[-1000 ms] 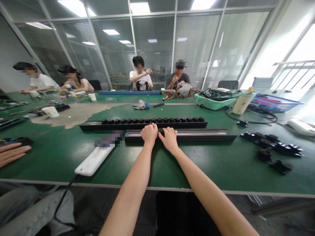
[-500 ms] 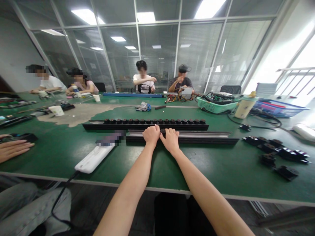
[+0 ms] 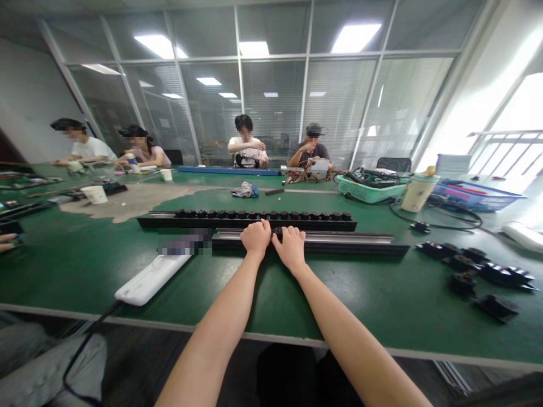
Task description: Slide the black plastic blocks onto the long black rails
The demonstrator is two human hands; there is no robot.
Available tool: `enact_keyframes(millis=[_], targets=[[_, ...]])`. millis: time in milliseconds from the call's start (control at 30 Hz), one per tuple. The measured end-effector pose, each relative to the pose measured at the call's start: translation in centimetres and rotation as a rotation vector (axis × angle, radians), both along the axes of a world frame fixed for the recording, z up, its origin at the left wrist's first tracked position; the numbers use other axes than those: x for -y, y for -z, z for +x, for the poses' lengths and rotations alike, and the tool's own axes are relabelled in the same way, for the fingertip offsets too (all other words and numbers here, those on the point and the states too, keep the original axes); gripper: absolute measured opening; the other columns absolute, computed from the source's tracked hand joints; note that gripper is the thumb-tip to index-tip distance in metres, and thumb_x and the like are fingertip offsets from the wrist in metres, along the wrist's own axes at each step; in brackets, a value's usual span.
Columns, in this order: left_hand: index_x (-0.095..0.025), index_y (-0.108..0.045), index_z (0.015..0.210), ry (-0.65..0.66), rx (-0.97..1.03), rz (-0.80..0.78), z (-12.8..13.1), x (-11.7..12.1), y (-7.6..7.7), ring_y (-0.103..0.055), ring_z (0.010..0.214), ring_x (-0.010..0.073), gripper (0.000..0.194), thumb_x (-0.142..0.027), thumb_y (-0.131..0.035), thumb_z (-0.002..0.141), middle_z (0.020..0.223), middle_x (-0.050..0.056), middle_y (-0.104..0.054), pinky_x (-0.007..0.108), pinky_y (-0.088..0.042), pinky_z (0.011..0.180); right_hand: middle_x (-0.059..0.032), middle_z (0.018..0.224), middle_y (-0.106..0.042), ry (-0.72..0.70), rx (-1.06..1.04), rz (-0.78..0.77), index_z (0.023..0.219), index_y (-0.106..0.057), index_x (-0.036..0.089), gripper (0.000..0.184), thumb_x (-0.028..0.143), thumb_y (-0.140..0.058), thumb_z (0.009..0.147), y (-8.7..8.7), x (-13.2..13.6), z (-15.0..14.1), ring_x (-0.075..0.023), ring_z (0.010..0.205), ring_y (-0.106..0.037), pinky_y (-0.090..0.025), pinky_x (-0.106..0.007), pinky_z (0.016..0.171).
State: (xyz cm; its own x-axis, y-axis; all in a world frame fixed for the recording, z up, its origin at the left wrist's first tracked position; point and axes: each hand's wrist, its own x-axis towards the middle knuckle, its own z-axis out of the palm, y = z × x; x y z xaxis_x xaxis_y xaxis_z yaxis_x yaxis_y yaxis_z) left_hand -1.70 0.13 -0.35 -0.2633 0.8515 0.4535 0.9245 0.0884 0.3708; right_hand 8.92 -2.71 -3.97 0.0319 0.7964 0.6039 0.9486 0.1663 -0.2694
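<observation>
A long black rail (image 3: pixel 356 247) with a silvery channel lies crosswise in front of me. My left hand (image 3: pixel 255 238) is closed in a fist-like grip over its left part. Close beside it, my right hand (image 3: pixel 290 246) has its fingers bent over the same rail, thumb towards the left hand. A small black part (image 3: pixel 278 231) sits on the rail between the two hands, partly hidden by them. Just behind lies a second black rail (image 3: pixel 190 224), carrying a row of several small black round-topped parts (image 3: pixel 252 215).
Loose black parts (image 3: pixel 462 284) lie at the right. A white power strip (image 3: pixel 153 277) with a cord is at the left, near a co-worker's hand (image 3: pixel 7 242). Farther back are a green basket (image 3: pixel 371 193), a yellowish bottle (image 3: pixel 418 193), a blue basket (image 3: pixel 479 198) and a paper cup (image 3: pixel 95 195).
The view has tilted slightly. My hands stay at the same place on the rail. The co-worker's hand at the left has drawn back towards the edge of view.
</observation>
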Motion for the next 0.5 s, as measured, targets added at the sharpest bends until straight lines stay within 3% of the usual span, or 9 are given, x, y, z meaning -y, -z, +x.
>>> enact_keyframes(millis=[500], targets=[[-0.011, -0.085, 0.099, 0.007, -0.005, -0.007, -0.12, -0.29, 0.26, -0.078, 0.094, 0.0326, 0.059, -0.036, -0.031, 0.105, 0.095, 0.02, -0.08, 0.039, -0.056, 0.083, -0.0147, 0.111, -0.072, -0.01, -0.033, -0.008, 0.114, -0.068, 0.015, 0.032, 0.042, -0.055, 0.103, -0.05, -0.12, 0.15, -0.0303, 0.106, -0.058, -0.033, -0.041, 0.093]])
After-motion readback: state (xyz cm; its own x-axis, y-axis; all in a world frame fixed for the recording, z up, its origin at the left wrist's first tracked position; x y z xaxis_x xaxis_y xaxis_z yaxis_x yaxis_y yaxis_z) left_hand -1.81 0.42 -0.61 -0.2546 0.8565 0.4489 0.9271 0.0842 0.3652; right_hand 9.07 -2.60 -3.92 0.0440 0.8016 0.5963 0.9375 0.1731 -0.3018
